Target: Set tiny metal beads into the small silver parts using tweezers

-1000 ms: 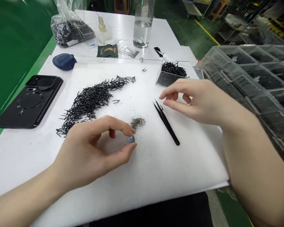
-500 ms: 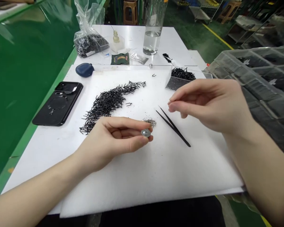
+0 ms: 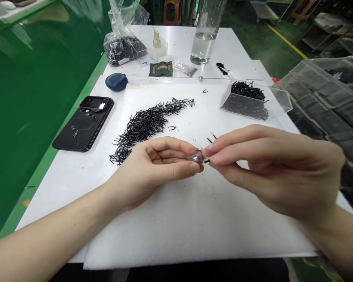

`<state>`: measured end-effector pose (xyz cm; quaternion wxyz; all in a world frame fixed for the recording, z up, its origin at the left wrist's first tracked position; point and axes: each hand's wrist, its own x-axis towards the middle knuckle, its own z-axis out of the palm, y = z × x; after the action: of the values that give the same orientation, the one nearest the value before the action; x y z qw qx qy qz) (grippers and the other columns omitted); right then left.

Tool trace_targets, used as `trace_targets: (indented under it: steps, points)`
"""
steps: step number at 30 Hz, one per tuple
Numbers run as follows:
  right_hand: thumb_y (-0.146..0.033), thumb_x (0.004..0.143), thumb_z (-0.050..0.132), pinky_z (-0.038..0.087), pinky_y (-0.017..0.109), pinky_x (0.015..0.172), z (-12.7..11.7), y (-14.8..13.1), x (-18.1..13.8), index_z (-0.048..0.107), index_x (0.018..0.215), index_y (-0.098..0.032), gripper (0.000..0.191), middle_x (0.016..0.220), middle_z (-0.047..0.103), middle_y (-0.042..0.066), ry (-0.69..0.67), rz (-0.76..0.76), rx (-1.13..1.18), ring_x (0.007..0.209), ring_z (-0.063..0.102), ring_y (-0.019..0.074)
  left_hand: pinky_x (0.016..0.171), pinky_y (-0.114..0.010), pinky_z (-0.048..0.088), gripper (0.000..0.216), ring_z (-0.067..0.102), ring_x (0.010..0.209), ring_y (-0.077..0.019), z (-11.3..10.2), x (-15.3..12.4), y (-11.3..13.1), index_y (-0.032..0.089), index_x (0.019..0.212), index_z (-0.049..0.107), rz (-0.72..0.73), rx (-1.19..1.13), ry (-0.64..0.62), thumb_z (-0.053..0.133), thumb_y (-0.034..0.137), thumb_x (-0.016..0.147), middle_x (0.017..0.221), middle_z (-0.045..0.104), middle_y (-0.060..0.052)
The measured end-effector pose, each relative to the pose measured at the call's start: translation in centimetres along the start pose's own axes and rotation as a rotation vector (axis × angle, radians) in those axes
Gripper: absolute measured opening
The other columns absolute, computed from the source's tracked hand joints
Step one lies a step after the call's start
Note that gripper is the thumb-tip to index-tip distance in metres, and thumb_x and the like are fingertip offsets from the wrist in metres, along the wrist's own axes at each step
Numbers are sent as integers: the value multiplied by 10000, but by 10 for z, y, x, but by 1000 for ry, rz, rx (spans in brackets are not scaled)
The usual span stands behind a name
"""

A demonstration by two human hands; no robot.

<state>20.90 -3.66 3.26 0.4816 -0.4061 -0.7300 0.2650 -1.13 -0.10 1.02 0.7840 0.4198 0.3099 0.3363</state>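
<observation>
My left hand (image 3: 153,166) pinches a small shiny silver part (image 3: 196,158) between thumb and fingertips. Close against it on the right, my right hand (image 3: 278,170) has its thumb and fingers pressed together on a tiny dark piece (image 3: 206,161). Whether the two pieces touch is too small to tell. Behind my right hand, the tips of black tweezers (image 3: 211,138) show on the white mat; the rest is hidden. A curved heap of small black forked pieces (image 3: 147,124) lies beyond my left hand, with a single forked piece (image 3: 172,128) beside it.
A clear box of black pieces (image 3: 247,105) stands at the right. Left are a black phone (image 3: 84,123) and a dark blue rounded object (image 3: 117,82). Behind stand a plastic bag (image 3: 123,47), a small bottle (image 3: 157,40) and a tall clear liquid container (image 3: 204,45). Divided trays (image 3: 314,113) flank the table.
My right hand has come down and left to meet the silver part in my left hand, covering most of the tweezers. The whole view has shifted, showing more of the clear box.
</observation>
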Motion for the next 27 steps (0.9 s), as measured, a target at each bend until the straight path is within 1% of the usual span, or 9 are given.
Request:
trace_targets:
  steps: [2,4,7,10,14,17,19,23,27]
  points:
    - [-126,855,791,701,384,739,2,-2,1,838,928,-361,250,965,841,-26,18,-22,-23,792,785,209,858,-153,657,199,819,861,-110,1,1,1,223,914,848,-15,-21,-8,848,42,832,892,857,8]
    - [-65,844,783,703,332,717,4,-2,1,833,942,-324,282,918,840,-31,64,-81,-19,771,788,187,859,-139,651,194,814,859,-99,3,1,2,228,907,857,-36,-40,1,865,54,821,896,858,17]
    - [59,789,780,690,233,657,8,0,1,816,1023,-254,393,873,831,-37,126,-136,-7,743,790,144,880,-134,644,174,808,867,-93,5,0,3,241,909,866,-57,-46,27,911,117,795,916,860,31]
    - [83,760,794,709,218,698,9,4,-1,781,1131,-231,486,931,824,-20,143,-156,-16,799,811,154,872,-128,638,187,806,862,-91,4,-2,3,253,908,870,-61,-42,39,928,134,777,907,860,40]
    - [80,733,837,708,184,705,8,6,-3,717,1218,-254,601,1019,801,-11,132,-166,-38,881,828,164,855,-119,632,204,803,849,-87,2,-2,2,266,911,873,-62,-34,40,915,113,782,896,859,49]
    - [118,716,836,697,157,702,6,5,-3,671,1253,-314,708,980,805,-52,114,-169,-31,885,830,149,864,-124,628,192,798,844,-86,3,-1,2,267,900,874,-53,-21,44,919,125,779,896,858,52]
    - [115,719,841,700,162,728,6,4,-2,662,1255,-318,712,951,809,-62,103,-162,-24,881,831,149,865,-125,624,181,794,837,-84,3,-1,2,266,896,875,-48,-12,48,925,142,776,893,858,52]
    - [119,739,818,708,186,781,7,5,-1,694,1243,-235,628,904,816,-22,72,-168,-17,858,830,165,863,-128,619,188,789,842,-87,4,0,2,267,903,876,-51,0,56,934,152,765,896,858,50]
    - [120,748,806,711,204,782,8,7,-2,711,1232,-219,599,931,811,-2,79,-170,-32,849,827,170,867,-129,616,190,786,851,-85,4,-1,3,266,906,876,-57,11,63,938,160,761,903,859,46]
